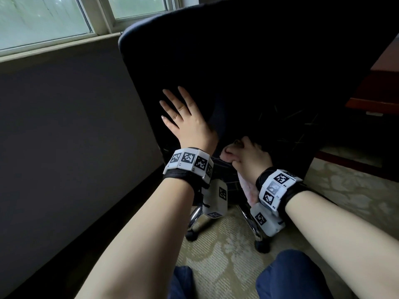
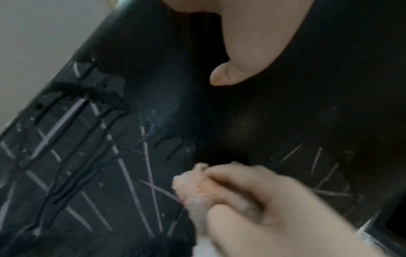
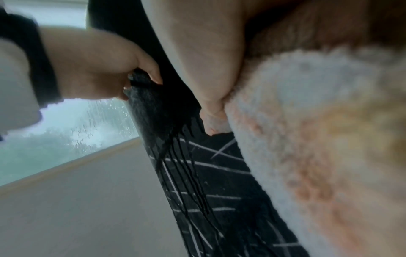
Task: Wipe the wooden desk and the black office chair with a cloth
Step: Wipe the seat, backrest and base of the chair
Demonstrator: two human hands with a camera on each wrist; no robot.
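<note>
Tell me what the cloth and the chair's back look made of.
Cloth: fluffy terry or microfibre, pale pink and white, with a fuzzy pile. Chair back: matte black covering, probably faux leather, since low down it is cracked and peeling; blur leaves this uncertain.

An office — black swivel chair [image 1: 248, 61] on castors, wooden desk [image 1: 375, 87], patterned carpet [image 1: 224, 244], window [image 1: 43, 20].

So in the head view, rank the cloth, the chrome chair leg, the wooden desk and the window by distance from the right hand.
From the right hand:
1. cloth, gripped in that hand, hanging below it.
2. chrome chair leg, just beneath, near the carpet.
3. wooden desk, off to the right.
4. window, far upper left, beyond the office chair.
</note>
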